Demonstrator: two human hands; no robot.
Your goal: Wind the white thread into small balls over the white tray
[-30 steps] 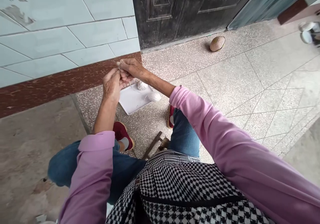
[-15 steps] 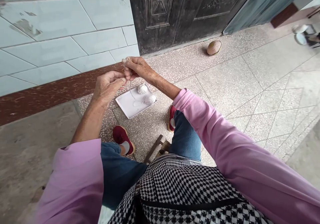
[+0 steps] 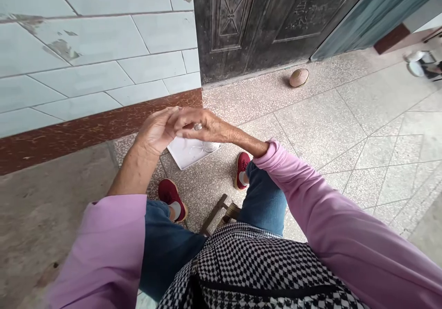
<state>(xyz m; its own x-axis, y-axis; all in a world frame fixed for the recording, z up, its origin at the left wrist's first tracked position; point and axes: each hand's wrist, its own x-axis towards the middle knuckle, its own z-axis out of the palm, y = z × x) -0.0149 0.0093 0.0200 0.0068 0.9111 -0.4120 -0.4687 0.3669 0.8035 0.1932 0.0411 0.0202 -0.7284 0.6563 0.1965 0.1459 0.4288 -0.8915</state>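
Note:
My left hand (image 3: 155, 131) is raised over the tray, palm partly showing, with its fingers reaching toward the right hand. Its fingertips are hidden behind that hand. My right hand (image 3: 202, 122) crosses in front, fingers bent and thumb apart from them, smeared by motion. What either hand holds cannot be made out. Below them a white tray (image 3: 181, 159) lies on the floor. A ball of white yarn (image 3: 211, 147) sits at its right edge, with a loose loop of strand beside it. A second white ball is almost wholly covered by my right hand.
My red shoes (image 3: 169, 193) stand on the speckled floor near the tray. A small wooden stool (image 3: 214, 214) is between my legs. Farther off are a tan ball (image 3: 299, 77), a dark carved door (image 3: 238, 28) and a tiled wall (image 3: 103, 37).
Both hands have come lower in the picture, and the right has turned over in front of the left. The strand that ran from the hands to the tray no longer shows clearly.

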